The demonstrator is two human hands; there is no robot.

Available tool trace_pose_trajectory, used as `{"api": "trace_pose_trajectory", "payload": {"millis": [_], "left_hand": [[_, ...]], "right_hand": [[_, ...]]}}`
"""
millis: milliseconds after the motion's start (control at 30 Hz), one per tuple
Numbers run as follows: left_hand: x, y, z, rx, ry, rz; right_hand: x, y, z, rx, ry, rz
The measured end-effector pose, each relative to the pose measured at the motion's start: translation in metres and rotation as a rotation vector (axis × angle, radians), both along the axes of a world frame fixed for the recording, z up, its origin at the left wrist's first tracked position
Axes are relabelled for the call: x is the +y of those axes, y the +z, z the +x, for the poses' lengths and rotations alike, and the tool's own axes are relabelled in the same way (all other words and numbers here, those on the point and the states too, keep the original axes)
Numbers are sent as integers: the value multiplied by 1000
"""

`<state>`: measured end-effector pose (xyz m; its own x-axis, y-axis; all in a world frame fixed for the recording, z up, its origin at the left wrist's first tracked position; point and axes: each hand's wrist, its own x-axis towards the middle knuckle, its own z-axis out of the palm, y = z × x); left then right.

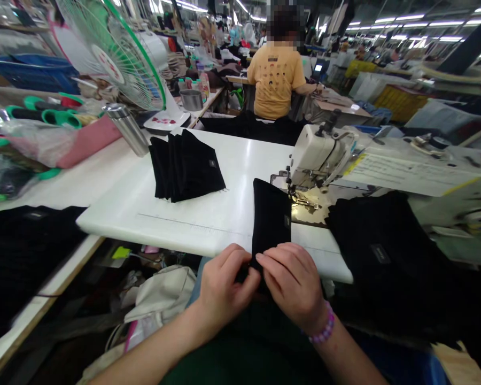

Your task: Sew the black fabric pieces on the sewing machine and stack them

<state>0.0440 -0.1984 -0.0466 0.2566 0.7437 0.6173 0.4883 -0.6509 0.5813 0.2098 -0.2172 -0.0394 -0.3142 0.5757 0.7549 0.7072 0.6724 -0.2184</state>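
A black fabric piece [271, 214] with a small label lies on the white table, its right edge close to the presser foot of the sewing machine [310, 155]. At the table's front edge my left hand [229, 283] pinches the near end of this piece from the left. My right hand [294, 280], with a beaded bracelet at the wrist, has its fingers closed on the same end from the right. The two hands almost touch. Part of the cloth between and below them is hidden.
A stack of black pieces [186, 168] sits on the table [124, 214] to the left. More black garments [388, 240] drape at the right. Behind stand a steel flask [127, 130] and a fan [116, 59]. A person in a yellow shirt [276, 80] works ahead.
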Motion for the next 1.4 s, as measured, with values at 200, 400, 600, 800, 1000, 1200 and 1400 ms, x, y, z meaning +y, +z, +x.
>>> {"api": "trace_pose_trajectory", "payload": {"millis": [200,400,600,800,1000,1200,1400], "left_hand": [[-2,2,1,-47,-33,25],[-4,5,1,-78,-31,31],[-7,11,-1,-133,-51,-262],[-11,-2,-7,-367,19,-786],[-14,-26,-15,-463,114,-1160],[-15,-40,-11,-392,121,-1300],[-16,-46,-12,-404,139,-1263]], "right_hand": [[0,-2,-1,45,-15,-10],[-2,-3,-1,35,-9,-21],[-3,-3,-5,37,4,-20],[-4,-14,4,1,-316,-79],[-17,-35,29,576,-634,-619],[-29,-49,28,1153,-344,-1179],[-31,-47,33,1291,-311,-1148]]}}
